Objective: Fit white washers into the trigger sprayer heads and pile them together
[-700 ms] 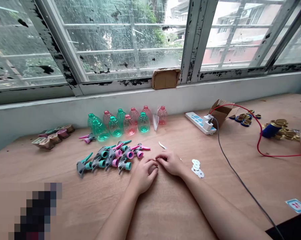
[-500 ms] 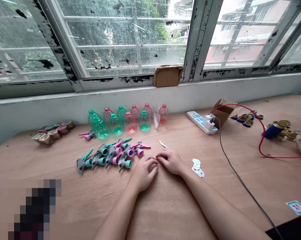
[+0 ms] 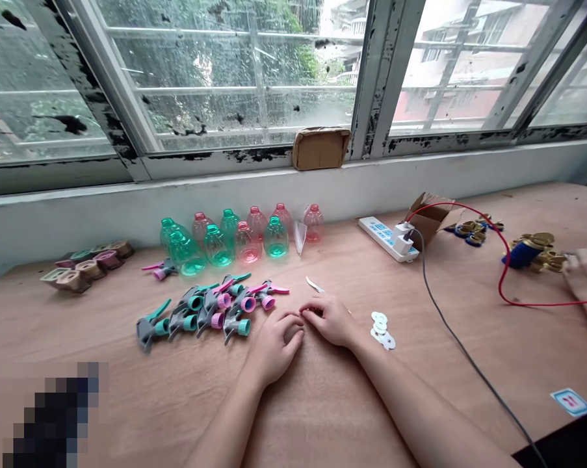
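Observation:
My left hand (image 3: 275, 344) rests on the wooden table (image 3: 317, 416) with its fingers curled and its thumb below them. Close against it, my right hand (image 3: 331, 320) is bent in a pinch, the fingertips of both hands almost meeting. Whatever they hold, if anything, is too small or hidden to make out. Just beyond the right hand lies a slim, curved, pale tool (image 3: 314, 284). To the left of my hands is a pile of grey spray bottle trigger heads (image 3: 208, 312) with teal and pink collars. Several flat white discs (image 3: 383, 331) lie right of my right forearm.
Green and pink clear bottles (image 3: 218, 247) stand along the wall. A power strip (image 3: 385, 240) with plugs and a grey cable (image 3: 452, 331) is at the right, near an open cardboard box (image 3: 432, 214). Another person's hand (image 3: 586, 276) is beside gold-and-blue pieces (image 3: 524, 252).
The view has turned slightly right, so things sit further left. My hands keep nearly the same pose, close together. More of the other person's forearm shows.

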Tool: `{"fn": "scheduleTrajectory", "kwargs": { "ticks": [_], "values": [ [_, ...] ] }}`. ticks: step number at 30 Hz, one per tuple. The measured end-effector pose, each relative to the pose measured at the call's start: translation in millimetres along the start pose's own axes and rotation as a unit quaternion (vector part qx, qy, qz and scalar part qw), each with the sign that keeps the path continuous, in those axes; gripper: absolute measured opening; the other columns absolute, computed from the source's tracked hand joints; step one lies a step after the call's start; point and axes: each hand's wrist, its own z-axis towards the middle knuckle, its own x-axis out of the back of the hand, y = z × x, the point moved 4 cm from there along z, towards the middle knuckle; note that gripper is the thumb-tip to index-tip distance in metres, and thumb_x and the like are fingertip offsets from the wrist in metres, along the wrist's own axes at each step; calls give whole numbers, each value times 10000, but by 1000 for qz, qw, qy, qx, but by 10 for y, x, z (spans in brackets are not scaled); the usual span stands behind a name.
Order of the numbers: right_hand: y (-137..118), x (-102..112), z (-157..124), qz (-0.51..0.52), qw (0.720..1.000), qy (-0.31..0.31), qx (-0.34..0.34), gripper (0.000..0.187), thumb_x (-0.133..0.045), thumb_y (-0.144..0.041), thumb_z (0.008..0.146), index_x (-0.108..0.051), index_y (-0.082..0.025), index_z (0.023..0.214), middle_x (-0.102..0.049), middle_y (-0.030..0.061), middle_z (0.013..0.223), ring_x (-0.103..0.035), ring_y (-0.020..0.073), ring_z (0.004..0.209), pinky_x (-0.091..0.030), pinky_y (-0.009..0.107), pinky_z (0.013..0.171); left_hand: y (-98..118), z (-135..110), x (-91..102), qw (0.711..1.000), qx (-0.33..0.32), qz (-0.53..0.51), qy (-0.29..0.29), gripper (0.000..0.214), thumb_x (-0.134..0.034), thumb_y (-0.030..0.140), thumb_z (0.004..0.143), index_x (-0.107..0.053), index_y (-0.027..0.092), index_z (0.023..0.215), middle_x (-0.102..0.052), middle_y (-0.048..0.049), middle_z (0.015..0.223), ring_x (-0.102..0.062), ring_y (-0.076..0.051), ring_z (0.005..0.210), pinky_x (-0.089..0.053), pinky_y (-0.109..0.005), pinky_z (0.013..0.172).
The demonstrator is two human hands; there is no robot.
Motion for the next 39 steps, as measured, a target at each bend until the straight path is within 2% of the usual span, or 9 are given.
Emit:
{"fn": "scheduleTrajectory", "kwargs": {
  "ticks": [11, 14, 19, 23, 28, 32, 34, 36, 39],
  "values": [
    [6, -2, -7, 0, 1000, -4, 1, 152, -596, -171, 858, -739, -221, 874, -698, 27, 827, -616, 158, 780, -452, 279, 742, 3, -10, -2, 1000, -6, 8, 12, 158, -548, 175, 852, -666, 235, 938, -658, -38, 1081, -608, -202, 1014, -494, -341, 907],
    [4, 9, -8, 0, 1000, 0, -4, 139, -600, -182, 854, -735, -213, 871, -698, 29, 816, -616, 160, 773, -456, 280, 740, 14, -39, 32, 997, -11, 52, 52, 197, -498, 144, 870, -652, 234, 953, -657, -44, 1025, -601, -210, 992, -491, -353, 884],
    [6, 6, -11, -11, 1000, -5, -4, 132, -600, -186, 852, -729, -208, 869, -689, 34, 824, -615, 164, 788, -456, 284, 742, 39, -73, 247, 955, 17, 241, 171, 345, -482, 66, 813, -613, 219, 1093, -637, -95, 1137, -533, -292, 1100, -418, -446, 943],
    [16, 19, -12, -10, 1000, -3, -2, 132, -595, -180, 854, -722, -212, 868, -685, 34, 840, -610, 159, 786, -455, 283, 741, -62, -82, 402, 915, 101, 340, 193, 470, -504, 122, 817, -506, 174, 1283, -571, -153, 1295, -504, -343, 1125, -416, -495, 912],
    [19, -3, -19, -12, 1000, -5, -4, 127, -597, -184, 850, -721, -212, 849, -682, 31, 820, -604, 156, 765, -450, 279, 725, -203, -88, 470, 910, 115, 348, 194, 397, -457, 103, 845, -563, 213, 1212, -674, -104, 1123, -550, -297, 1031, -462, -432, 849],
    [-1, -17, 5, 5, 1000, 18, -6, 135, -599, -189, 837, -729, -215, 865, -676, 24, 791, -599, 146, 722, -447, 263, 681, -212, -98, 538, 906, 100, 330, 244, 290, -479, 182, 892, -581, 231, 1159, -669, -95, 1122, -553, -307, 1042, -463, -427, 835],
    [-3, 103, 24, 23, 999, 36, -9, 150, -595, -209, 835, -732, -209, 896, -682, 22, 784, -594, 139, 685, -447, 251, 649, -158, -115, 575, 902, 80, 319, 281, 267, -493, 222, 910, -577, 235, 1164, -654, -96, 1160, -554, -312, 1064, -447, -435, 854],
    [42, 376, 9, 26, 997, 66, -40, 175, -598, -265, 830, -735, -195, 913, -697, 31, 787, -592, 141, 655, -447, 246, 617, -61, -131, 579, 908, 28, 290, 302, 261, -512, 223, 912, -577, 247, 1163, -644, -86, 1188, -551, -300, 1096, -420, -440, 914],
    [236, 1002, -175, -34, 969, 166, -178, 283, -574, -395, 830, -741, -176, 900, -697, 47, 717, -580, 156, 586, -426, 254, 543, 118, -139, 480, 933, -77, 220, 274, 276, -539, 192, 902, -569, 264, 1167, -648, -68, 1188, -559, -259, 1110, -400, -415, 975]
  ]
}}
